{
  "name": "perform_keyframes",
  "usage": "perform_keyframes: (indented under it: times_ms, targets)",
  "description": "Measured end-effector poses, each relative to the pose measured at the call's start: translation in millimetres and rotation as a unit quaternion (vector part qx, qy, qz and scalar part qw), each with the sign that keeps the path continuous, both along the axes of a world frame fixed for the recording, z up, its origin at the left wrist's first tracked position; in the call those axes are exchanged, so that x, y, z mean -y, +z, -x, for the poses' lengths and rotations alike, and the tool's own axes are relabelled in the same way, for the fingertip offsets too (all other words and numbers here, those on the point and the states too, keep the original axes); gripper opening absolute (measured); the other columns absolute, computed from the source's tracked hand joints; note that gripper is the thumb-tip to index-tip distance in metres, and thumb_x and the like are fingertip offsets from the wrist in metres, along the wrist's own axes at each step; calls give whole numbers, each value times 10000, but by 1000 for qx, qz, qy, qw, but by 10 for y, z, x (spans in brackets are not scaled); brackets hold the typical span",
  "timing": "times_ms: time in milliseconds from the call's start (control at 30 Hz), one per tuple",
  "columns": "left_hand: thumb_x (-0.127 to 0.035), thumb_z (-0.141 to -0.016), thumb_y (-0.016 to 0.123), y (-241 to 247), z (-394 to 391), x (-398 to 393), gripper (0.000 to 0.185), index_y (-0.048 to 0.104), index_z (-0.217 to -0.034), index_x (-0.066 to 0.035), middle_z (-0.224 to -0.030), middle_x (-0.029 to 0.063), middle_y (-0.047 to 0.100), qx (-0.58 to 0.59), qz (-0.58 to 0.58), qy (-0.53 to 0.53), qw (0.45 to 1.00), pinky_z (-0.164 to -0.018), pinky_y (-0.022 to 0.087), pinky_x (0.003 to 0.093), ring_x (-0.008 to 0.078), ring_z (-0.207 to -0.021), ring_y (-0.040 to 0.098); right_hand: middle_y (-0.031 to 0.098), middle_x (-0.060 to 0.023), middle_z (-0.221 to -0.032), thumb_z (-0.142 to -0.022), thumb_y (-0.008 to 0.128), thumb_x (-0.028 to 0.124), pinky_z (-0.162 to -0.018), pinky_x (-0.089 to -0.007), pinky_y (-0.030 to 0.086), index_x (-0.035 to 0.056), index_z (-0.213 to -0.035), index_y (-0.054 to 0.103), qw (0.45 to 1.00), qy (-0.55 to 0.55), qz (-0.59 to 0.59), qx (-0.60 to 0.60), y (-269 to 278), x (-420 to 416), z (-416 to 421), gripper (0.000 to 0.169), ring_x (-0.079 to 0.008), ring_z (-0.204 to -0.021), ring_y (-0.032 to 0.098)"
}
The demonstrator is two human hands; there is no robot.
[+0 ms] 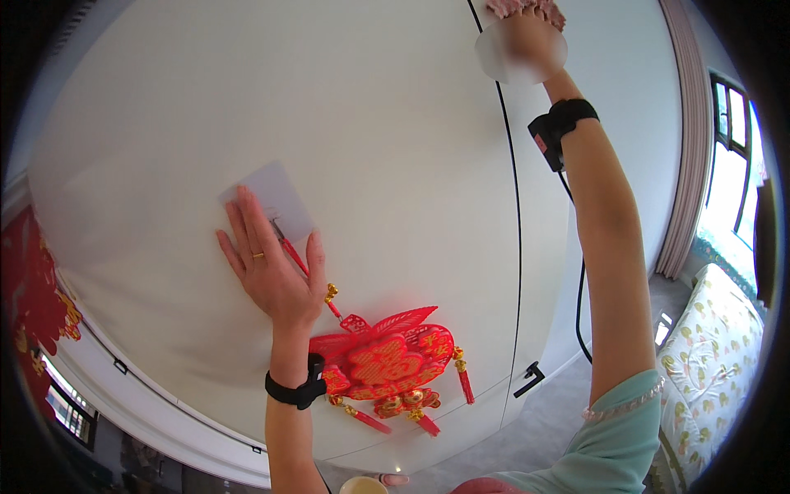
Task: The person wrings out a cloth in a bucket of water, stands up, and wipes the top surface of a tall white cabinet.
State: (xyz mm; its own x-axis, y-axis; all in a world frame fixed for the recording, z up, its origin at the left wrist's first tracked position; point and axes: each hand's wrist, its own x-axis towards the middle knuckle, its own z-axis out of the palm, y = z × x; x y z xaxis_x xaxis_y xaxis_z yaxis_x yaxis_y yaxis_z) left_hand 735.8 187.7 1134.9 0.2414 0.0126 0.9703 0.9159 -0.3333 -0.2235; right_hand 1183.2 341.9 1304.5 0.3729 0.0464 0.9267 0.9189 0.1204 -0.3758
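Note:
My left hand (271,272) lies flat on a white door (382,185), its thumb apart from the fingers. Partly under it is a translucent square adhesive patch (287,197) with a small metal hook. From there a red cord (295,256) with gold beads runs down to a red and gold hanging ornament (382,364) with tassels, tilted beside my left wrist. High at the upper right, my right hand (534,43) presses a pink fluffy cloth (509,7) to the white surface; a blurred oval hides much of this hand.
A black door handle (529,379) sits at the lower right. A black cable (580,309) hangs below my right wrist device. Further right are a curtain (679,142), a window (734,148) and a bed with patterned bedding (710,364). Another red decoration (37,290) is at far left.

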Motion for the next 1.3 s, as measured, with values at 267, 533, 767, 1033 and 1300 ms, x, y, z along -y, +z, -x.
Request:
perform_keyframes:
  times_ms: [267, 533, 767, 1033, 1300]
  targets:
    - [-311, -873, 583, 12, 39, 25, 782, 204, -1480, 4, -1517, 173, 295, -4, -3, 1, 1000, -1139, 122, 534, 371, -1400, 268, 490, -167, -1324, -918, 440, 312, -1093, -590, 209, 21, -1186, 562, 981, -138, 36, 130, -332, 4, 504, 414, -347, -1277, 385]
    - [-332, -880, 587, 9, 18, 29, 774, 226, -1474, 9, -1510, 171, 313, -1, -6, 1, 1000, -1135, 146, 535, 363, -1397, 282, 489, -306, -1294, -899, 385, 302, -1124, -592, 133, -117, -1182, 537, 983, 90, -9, 160, -332, 585, 1885, 529, -442, -1266, 384]
    - [-349, -888, 578, 39, 69, 101, 762, 243, -1467, 18, -1500, 178, 328, -2, -9, 2, 1000, -1135, 152, 535, 357, -1392, 294, 467, -285, -1332, -903, 417, 350, -1131, -585, 117, -65, -1194, 558, 947, 139, -15, 289, -396, 1047, 2878, 527, -410, -1261, 411]
    - [-342, -888, 565, 20, 5, 62, 753, 243, -1463, 22, -1490, 199, 330, -7, 9, 33, 999, -1137, 150, 527, 364, -1393, 282, 557, -84, -1284, -901, 421, 424, -1107, -569, 203, 69, -1113, 659, 907, 82, -116, 396, -139, 1106, 2869, 477, -252, -1266, 430]
    - [-327, -886, 556, 3, 47, 89, 751, 228, -1473, 9, -1507, 182, 308, -9, 4, 44, 999, -1137, 144, 528, 370, -1392, 279, 460, -218, -1382, -963, 312, 373, -1135, -557, 134, -52, -1225, 553, 965, 112, -100, 216, 503, 642, 1978, 554, -371, -1359, 320]
